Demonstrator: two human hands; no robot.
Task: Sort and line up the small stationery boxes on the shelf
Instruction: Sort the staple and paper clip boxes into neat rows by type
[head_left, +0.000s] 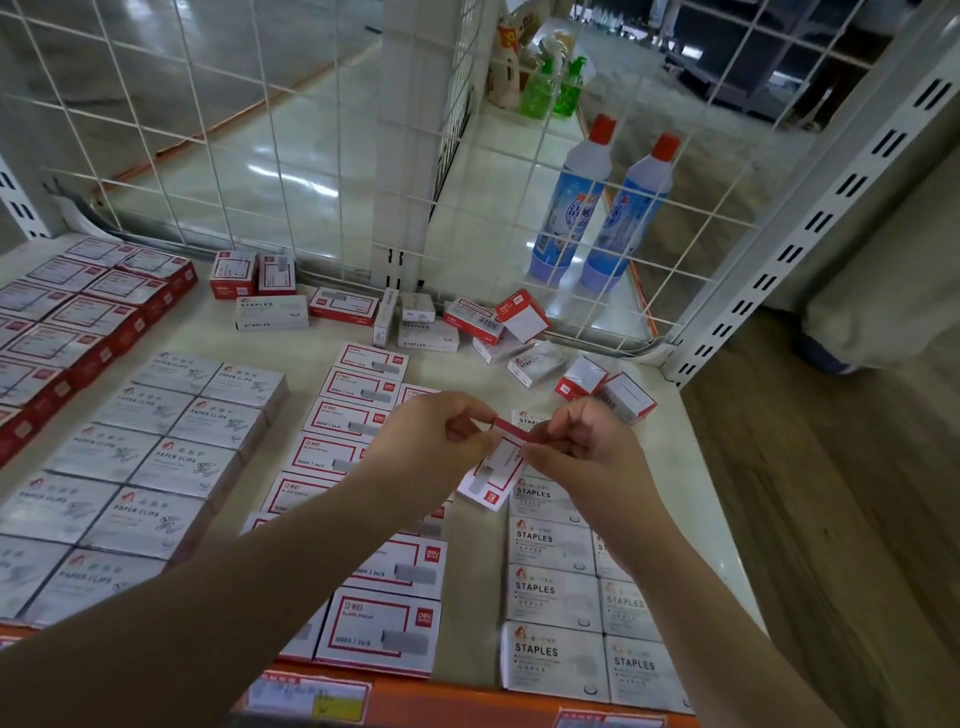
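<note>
Held box: a red-and-white staple box (493, 470) was up off the shelf (311, 340) between both hands, over the gap between the red-framed column and the STAPLES column, tilted with its red end flap far and its printed face toward the camera
Left hand: the left hand (441, 436) pinched the far left corner of the box by the red flap, fingers (470, 423) curled; probably steadying it so the flap could be closed or checked
Right hand: the right hand (582, 441) pinched the right side of the same flap, fingers curled tight on it; two hands on so small a box suggested squaring or shutting it before setting it down
Red-framed column: red-framed staple boxes (358, 387) lay flat in a file running from far to near in the middle of the shelf, edges touching, labels up so they read alike; the held box matched them and likely belonged there
STAPLES column: grey STAPLES boxes (550, 540) sat right of it in a near-far file, two wide at the near end
Paper clips: PAPER CLIPS boxes (171, 431) formed a tidy block two wide on the left, with red boxes (78, 322) packed at the far left
Unsorted heap: loose boxes (488, 322) lay jumbled at the far edge against the wire mesh (260, 130), some on edge or tipped, so sorting looked well advanced but unfinished
Beyond the mesh: two blue cleaner bottles (608, 202) stood on the neighbouring shelf, apart from the job
</note>
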